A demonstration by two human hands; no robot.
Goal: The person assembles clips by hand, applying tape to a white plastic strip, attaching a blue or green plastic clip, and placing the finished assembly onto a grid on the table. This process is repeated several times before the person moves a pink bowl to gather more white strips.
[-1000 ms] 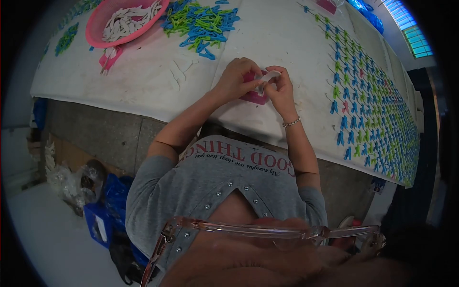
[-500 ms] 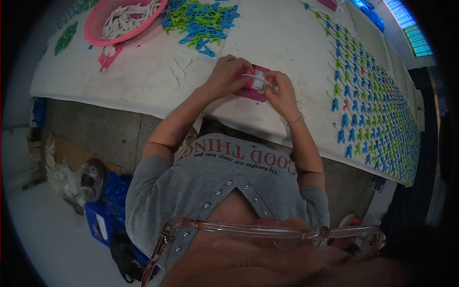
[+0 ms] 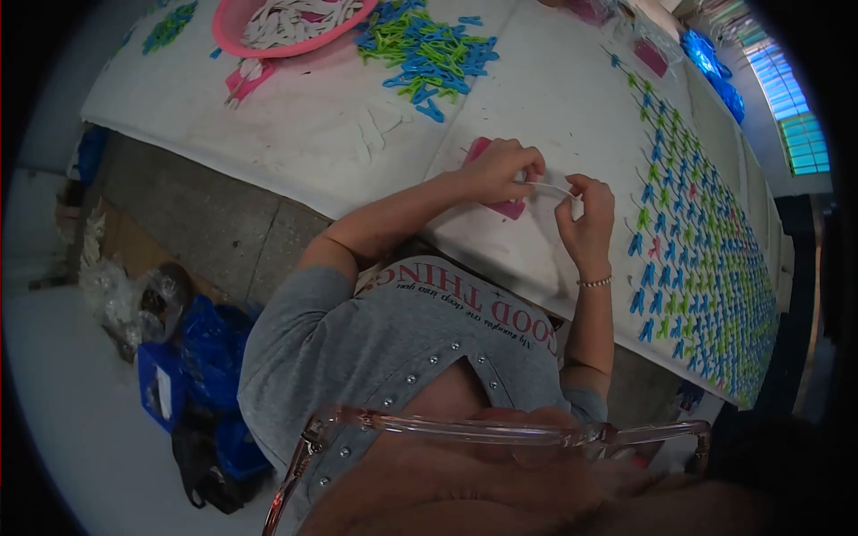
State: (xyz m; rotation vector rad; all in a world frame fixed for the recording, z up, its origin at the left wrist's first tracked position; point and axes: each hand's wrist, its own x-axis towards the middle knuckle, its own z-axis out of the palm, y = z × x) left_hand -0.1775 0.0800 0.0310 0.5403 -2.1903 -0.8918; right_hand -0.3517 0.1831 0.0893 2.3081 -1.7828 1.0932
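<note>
A thin white strip (image 3: 552,187) is stretched in a slight curve between my two hands, above the table. My left hand (image 3: 508,170) pinches its left end, with the wrist and palm over a pink block (image 3: 506,208). That hand hides the middle of the block. At the strip's other end my right hand (image 3: 587,219) is closed, thumb against fingers, to the right of the block. A beaded bracelet circles the right wrist.
A pink basin (image 3: 234,40) of white strips stands at the upper left, near a pink piece (image 3: 248,82). Blue and green clothespins (image 3: 429,58) lie heaped beside it. Rows of clothespins (image 3: 688,241) cover the table's right side. Loose white strips (image 3: 374,134) lie left of centre.
Both hands have moved right, away from the pink block's white part, with the strip now drawn out between them. The head view has shifted and turned, so the table appears moved.
</note>
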